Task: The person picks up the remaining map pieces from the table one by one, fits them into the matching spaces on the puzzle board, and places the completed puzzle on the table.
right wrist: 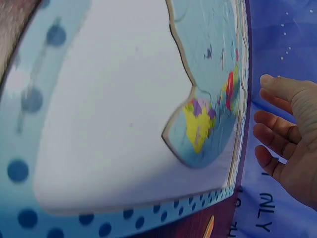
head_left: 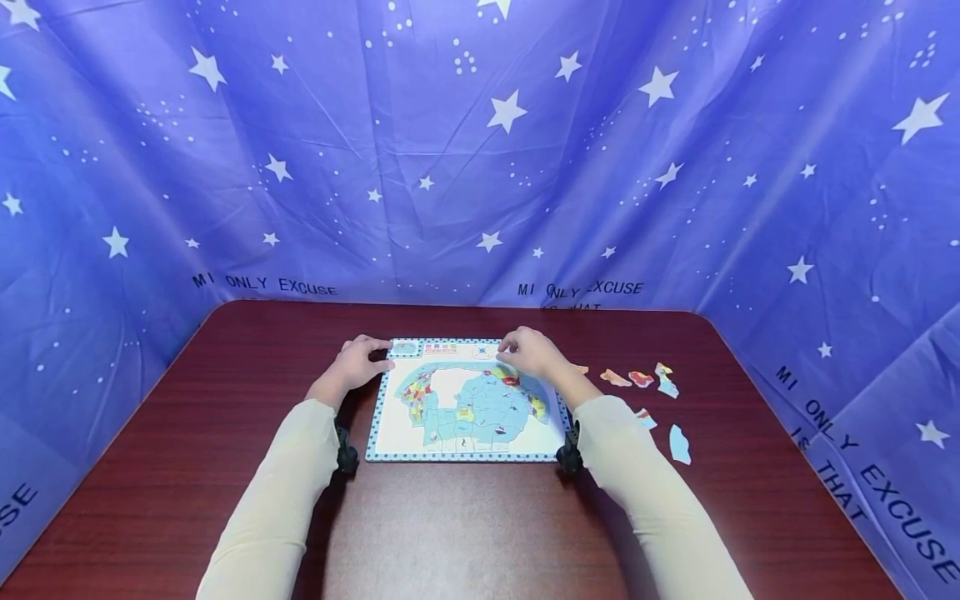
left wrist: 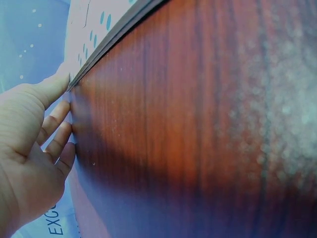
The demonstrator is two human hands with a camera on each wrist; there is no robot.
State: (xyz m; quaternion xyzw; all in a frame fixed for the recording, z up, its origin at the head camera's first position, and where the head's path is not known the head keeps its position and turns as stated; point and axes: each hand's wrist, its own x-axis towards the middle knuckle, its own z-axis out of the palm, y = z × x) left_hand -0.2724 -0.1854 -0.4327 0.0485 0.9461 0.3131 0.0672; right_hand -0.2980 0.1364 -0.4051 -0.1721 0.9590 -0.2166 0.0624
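A world map jigsaw puzzle board (head_left: 378, 442) with a blue dotted border lies on the table. Many pieces are set in it, making a blue ocean with coloured land (right wrist: 199, 126). Bare white shows in the upper middle of the map and down the right side. My left hand (head_left: 356, 363) rests at the board's upper left corner; in the left wrist view its thumb (left wrist: 55, 88) touches the edge and its fingers are loosely bent. Over the upper right part is my right hand (head_left: 531, 350), fingers slightly bent, with nothing visible between thumb and fingers (right wrist: 277, 124).
Several loose puzzle pieces lie right of the board, among them a light blue one (head_left: 679, 444), a red one (head_left: 641, 379) and an orange one (head_left: 615, 378). A blue star-printed curtain (head_left: 420, 167) hangs round the dark red wooden table (head_left: 450, 533).
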